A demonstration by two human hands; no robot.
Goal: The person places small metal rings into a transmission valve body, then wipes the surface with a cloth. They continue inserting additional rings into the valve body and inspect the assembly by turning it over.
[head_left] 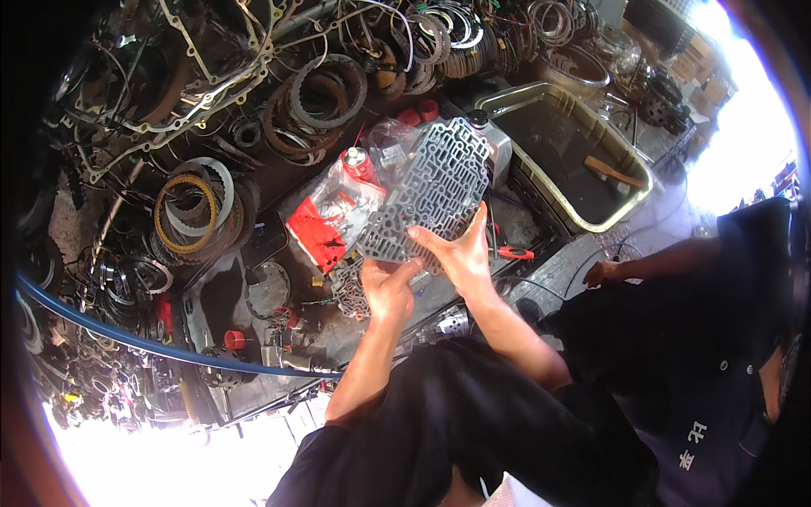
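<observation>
A grey metal valve body point(443, 173) with maze-like channels across its face is held up at a tilt in front of me. My left hand point(390, 290) is closed on its lower left edge, thumb on the near end. My right hand point(460, 260) grips the lower right side, its thumb pressed on the channelled face. Behind the plate's left side lie a red and clear plastic bag point(325, 221) and a red spray can point(358, 164). Another channelled metal piece point(350, 290) rests on the bench beside my left hand, partly covered.
A tray of dark liquid point(629, 196) with a wooden-handled brush point(614, 171) stands at the right. Stacked rings and clutch plates point(328, 91) crowd the far side. A blue hose point(169, 348) curves across the near left. Another person in dark clothes point(676, 329) is close at my right.
</observation>
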